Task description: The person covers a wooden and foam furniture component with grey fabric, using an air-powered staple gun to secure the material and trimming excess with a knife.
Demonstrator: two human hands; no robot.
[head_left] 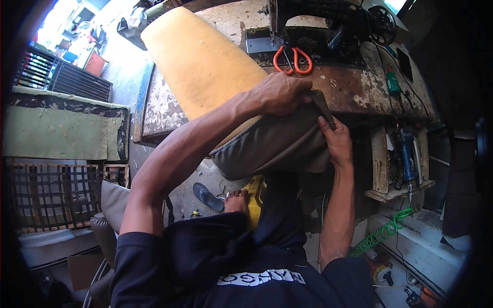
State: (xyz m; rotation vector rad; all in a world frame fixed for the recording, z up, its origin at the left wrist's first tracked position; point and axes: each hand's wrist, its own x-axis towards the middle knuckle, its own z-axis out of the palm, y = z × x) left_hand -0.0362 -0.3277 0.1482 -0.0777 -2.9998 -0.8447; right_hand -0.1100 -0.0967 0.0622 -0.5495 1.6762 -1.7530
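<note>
My left arm reaches across a long yellow foam pad [200, 61], with my left hand [287, 95] closed on the upper edge of a dark olive fabric cover [267, 143] at the pad's near end. My right hand [335, 138] grips the cover's right side, thumb up against the turned fabric. The cover has a seam along its left edge and hangs over the front of the worn wooden workbench [367, 95]. Red-handled scissors [303, 60] lie just beyond my left hand, below the needle of a black sewing machine [339, 23].
Under the bench at right are a tool drawer [380, 159] and a green coiled hose [380, 231]. A green bottle [394, 82] is on the bench. At left stand a padded panel [61, 128], a strapped frame [51, 195] and grey cushions [113, 200]. A sandal [205, 197] lies below.
</note>
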